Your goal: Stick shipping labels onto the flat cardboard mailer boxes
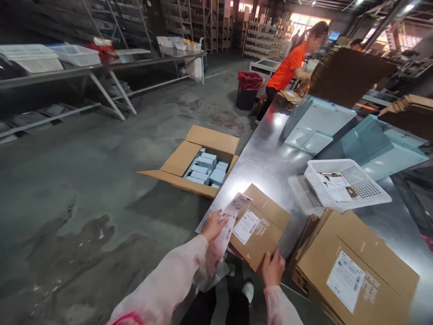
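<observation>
My left hand (214, 226) is closed on a thin, pale pinkish sheet (226, 232) with small dark print. The sheet looks translucent, and its lower end hangs over the table edge. Beside it lies a flat brown cardboard box (267, 216), folded down, with white lettering and a white shipping label (246, 226) stuck on it. My right hand (273, 267) grips this flat box by its near right corner, thumb on top. The box's near corner juts past the edge of the metal table (252, 169).
A stack of flat labelled boxes (382, 262) lies to the right. Behind it sits a white basket (368, 180) with papers, near pale blue boxes (324, 117). Left of the table stands an open carton (181, 158) of small blue boxes. Farther off are an orange-shirted person (286, 67) and a bin (246, 97).
</observation>
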A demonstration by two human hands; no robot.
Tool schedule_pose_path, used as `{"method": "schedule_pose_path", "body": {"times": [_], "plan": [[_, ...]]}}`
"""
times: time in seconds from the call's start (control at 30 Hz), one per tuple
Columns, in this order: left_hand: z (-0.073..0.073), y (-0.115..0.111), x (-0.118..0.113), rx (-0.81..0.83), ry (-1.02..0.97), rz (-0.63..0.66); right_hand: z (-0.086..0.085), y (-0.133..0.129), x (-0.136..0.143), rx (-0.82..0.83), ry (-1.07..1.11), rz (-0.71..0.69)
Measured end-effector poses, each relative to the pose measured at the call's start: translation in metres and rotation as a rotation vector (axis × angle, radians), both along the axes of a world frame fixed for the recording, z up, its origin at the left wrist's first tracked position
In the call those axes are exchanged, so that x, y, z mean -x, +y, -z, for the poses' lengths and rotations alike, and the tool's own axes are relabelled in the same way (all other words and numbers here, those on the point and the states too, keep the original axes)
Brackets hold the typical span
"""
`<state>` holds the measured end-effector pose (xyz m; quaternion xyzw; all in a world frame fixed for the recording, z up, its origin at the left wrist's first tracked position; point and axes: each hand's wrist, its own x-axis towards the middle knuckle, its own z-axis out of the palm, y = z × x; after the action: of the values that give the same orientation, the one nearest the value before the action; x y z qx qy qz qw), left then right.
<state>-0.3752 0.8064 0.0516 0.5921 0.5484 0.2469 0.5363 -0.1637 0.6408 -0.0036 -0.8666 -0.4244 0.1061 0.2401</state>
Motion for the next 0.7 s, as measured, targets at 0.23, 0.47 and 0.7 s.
{"method": "schedule_pose_path", "body": {"times": [0.23, 0.47, 0.7], "plan": [[0.01, -0.02, 0.009, -0.094, 0.166, -0.099, -0.001, 0.001, 0.019, 0.037, 0.018, 0.11], [-0.034, -0.06, 0.049, 0.105, -0.164, -0.317, -0.069, -0.014, 0.014, -0.475, 0.505, 0.139], [-0.093, -0.063, 0.025, 0.364, -0.56, -0.291, -0.139, -0.028, -0.022, -0.459, 0.422, 0.019]]}}
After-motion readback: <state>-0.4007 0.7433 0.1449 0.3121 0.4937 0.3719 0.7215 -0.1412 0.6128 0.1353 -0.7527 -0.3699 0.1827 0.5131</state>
